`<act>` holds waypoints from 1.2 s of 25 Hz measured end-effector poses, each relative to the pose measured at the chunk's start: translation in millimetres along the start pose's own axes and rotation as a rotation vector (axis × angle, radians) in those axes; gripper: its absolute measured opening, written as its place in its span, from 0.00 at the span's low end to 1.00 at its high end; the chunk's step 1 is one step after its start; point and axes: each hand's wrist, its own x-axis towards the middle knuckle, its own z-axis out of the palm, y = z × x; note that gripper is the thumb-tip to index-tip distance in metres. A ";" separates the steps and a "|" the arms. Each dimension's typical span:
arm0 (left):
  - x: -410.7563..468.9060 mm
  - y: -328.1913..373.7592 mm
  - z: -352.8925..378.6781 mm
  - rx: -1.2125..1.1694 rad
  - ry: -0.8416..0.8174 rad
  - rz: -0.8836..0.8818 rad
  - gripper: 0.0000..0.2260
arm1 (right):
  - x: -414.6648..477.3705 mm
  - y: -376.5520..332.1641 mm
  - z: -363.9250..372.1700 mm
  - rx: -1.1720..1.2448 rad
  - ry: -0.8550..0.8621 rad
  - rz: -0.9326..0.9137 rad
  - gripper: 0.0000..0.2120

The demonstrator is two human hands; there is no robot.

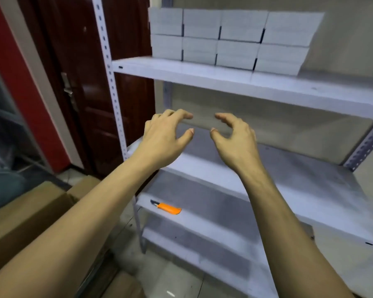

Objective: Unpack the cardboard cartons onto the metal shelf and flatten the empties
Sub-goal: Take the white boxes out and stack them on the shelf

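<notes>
Cartons (30, 214) of brown cardboard lie at the near left, below a dark red door (84, 82); whether anything remains inside them cannot be told. Right of them stands the metal shelf (202, 76), where a person's left hand (162, 136) hangs above the middle tier, empty, fingers half-curled and thumb spread wide. Below it, near the left end of a lower tier, lies an orange utility knife (166, 208), its dark tip pointing left. The right hand (235, 143) mirrors the left, likewise empty and spread, the fingertips of the two near but apart. On the upper tier, far and above, white boxes (224, 39) stand two high in a tight row. The risk from here is judged twofold: a careless reach down to the cartons could knock the knife off its tier, and further boxes pushed in hard could shove the stacked row askew.
</notes>
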 end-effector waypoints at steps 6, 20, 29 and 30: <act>-56.0 -40.7 -17.9 0.012 -0.001 -0.104 0.17 | -33.5 -10.2 41.6 0.097 -0.084 0.051 0.19; -177.4 -172.7 -52.3 -0.011 0.024 -0.369 0.14 | -110.1 -68.3 181.1 0.187 -0.308 0.055 0.14; -227.0 -239.7 -61.4 -0.025 0.037 -0.559 0.14 | -134.4 -91.5 261.5 0.221 -0.494 0.085 0.15; -230.0 -247.2 -61.6 -0.027 0.042 -0.578 0.14 | -133.6 -91.4 271.2 0.222 -0.512 0.083 0.15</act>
